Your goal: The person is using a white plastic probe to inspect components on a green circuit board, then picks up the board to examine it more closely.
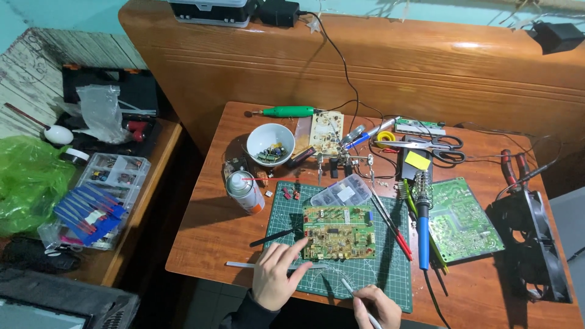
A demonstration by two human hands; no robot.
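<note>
A home electronics repair bench: circuit boards [339, 231], soldering iron [422, 225], cutting mat [390, 274], parts organizer [116, 176].

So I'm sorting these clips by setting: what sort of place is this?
Most likely a home electronics repair bench: a circuit board lies on a green cutting mat, with a blue-handled soldering iron and a bowl of small components nearby.

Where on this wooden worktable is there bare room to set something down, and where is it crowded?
Bare wood shows on the table left of the cutting mat, below the spray can, and along the front right edge below the loose green board. The back, around the white bowl and scissors, is crowded.
</note>
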